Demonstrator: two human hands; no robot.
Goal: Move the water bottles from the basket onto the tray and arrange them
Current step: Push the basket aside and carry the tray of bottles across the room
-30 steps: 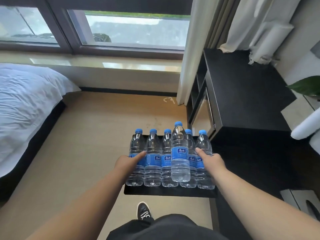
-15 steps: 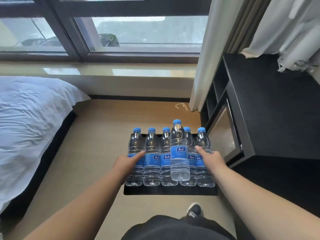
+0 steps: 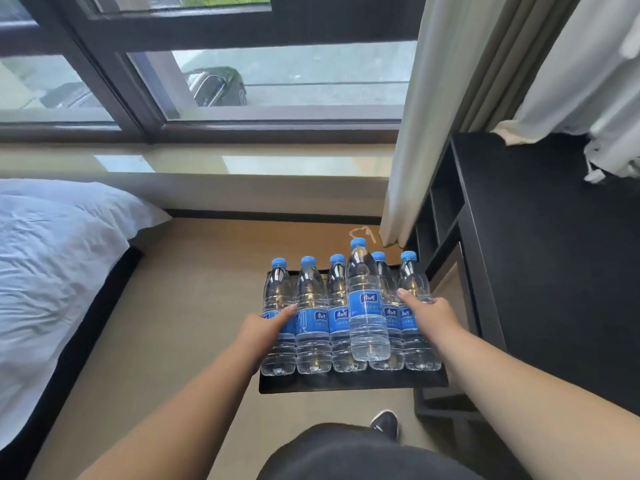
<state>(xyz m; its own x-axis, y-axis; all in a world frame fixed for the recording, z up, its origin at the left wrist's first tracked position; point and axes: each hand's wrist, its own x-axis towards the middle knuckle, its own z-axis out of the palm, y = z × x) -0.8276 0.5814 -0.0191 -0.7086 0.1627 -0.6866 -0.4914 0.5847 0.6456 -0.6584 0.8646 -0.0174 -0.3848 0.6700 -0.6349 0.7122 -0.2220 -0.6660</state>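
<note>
1. While the flat black rectangular tray [image 3: 353, 384] is carried clear of the floor, the head view shows six clear plastic water bottles with blue caps and blue labels [image 3: 313, 327] upright on it: five in a touching row, the sixth in front of that row, right of centre.
2. Left hand [image 3: 265, 329]: curled against the leftmost bottle, thumb laid across its label. Whether its fingers also hook the tray edge cannot be told.
3. Right hand [image 3: 427, 311]: partly closed around the rightmost bottle, thumb pointing inward over the label; its lower fingers are hidden.
4. No basket is in view. Loading appears complete; judged step is carrying and steadying the load.
5. Recommended practice: keep the tray level, press both end bottles inward evenly, and watch the front bottle, which no hand braces.
6. Surroundings: dark low cabinet [image 3: 540, 271] just right of the tray, white bed [image 3: 52, 271] well left.
</note>
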